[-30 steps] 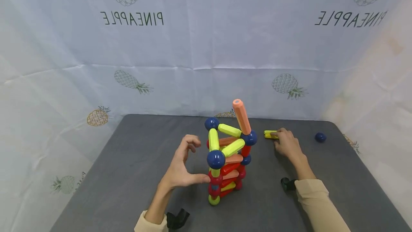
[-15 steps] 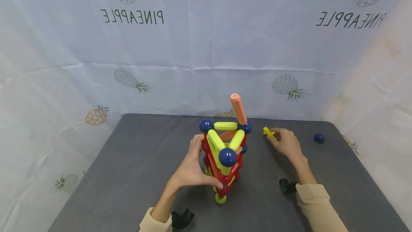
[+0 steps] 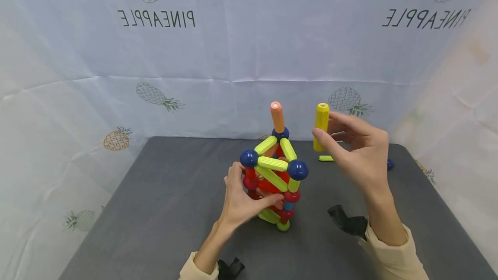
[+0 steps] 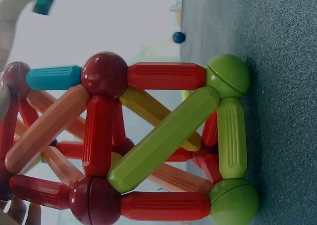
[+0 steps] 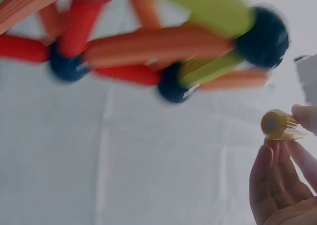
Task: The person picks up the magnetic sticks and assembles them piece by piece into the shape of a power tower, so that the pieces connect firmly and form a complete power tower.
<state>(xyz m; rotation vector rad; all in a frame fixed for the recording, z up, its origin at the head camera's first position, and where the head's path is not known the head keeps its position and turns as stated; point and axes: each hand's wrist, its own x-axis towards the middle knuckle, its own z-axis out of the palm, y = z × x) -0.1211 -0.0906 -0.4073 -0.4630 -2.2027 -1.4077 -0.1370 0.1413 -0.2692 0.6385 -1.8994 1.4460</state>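
A tall tower of magnetic rods and balls (image 3: 273, 164) stands on the table, with blue balls at its top corners and green ones at its foot. One orange rod (image 3: 277, 118) sticks up from its rear blue ball. My left hand (image 3: 241, 204) grips the tower's side, thumb across the front and fingers behind, partly hidden. To the right of the tower, my right hand (image 3: 359, 154) pinches a yellow magnetic rod (image 3: 321, 120) upright between thumb and fingers, in the air. In the right wrist view that yellow rod (image 5: 277, 125) shows its round end, apart from the tower.
A yellow-green rod (image 3: 326, 158) lies on the grey table (image 3: 155, 193) behind the right hand. A dark blue ball (image 3: 391, 164) sits farther right, partly covered by that hand. White cloth with pineapple prints (image 3: 233, 46) hangs behind the table.
My right hand has picked the yellow rod off the table and brought it up and toward me. My left hand has closed on the tower and turned it, so its orange rod now stands at the rear.
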